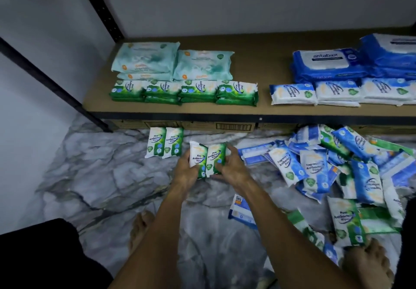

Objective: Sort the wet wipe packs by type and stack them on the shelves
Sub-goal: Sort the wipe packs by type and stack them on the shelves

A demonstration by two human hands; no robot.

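- A long brown wooden shelf (258,45) holds the sorted packs.
- At the shelf's left end lie three big pale green soft packs (175,63). Two of them are stacked.
- By the shelf's front edge, in front of those, four low stacks of small green-and-white plastic packs (183,91) sit in a row. Each stack looks two high.
- On the shelf's right part sit big dark blue packs (328,63). The picture cuts them off, so I cannot count them.
- In front of them, three stacks of small blue-and-white packs (337,92) show.
- On the grey marble floor (101,176), just below the shelf's front edge, a lying pair of green packs (164,145) rests side by side.
- A little nearer to the person than that pair, two held green packs touch side by side.
- The left hand (186,171) curls its fingers round the left held pack (198,160).
- The right hand (231,167) curls round the right held pack (217,159).
- Below the shelf's right part, a messy pile of blue and green packs (326,164) covers the floor, too many to count.
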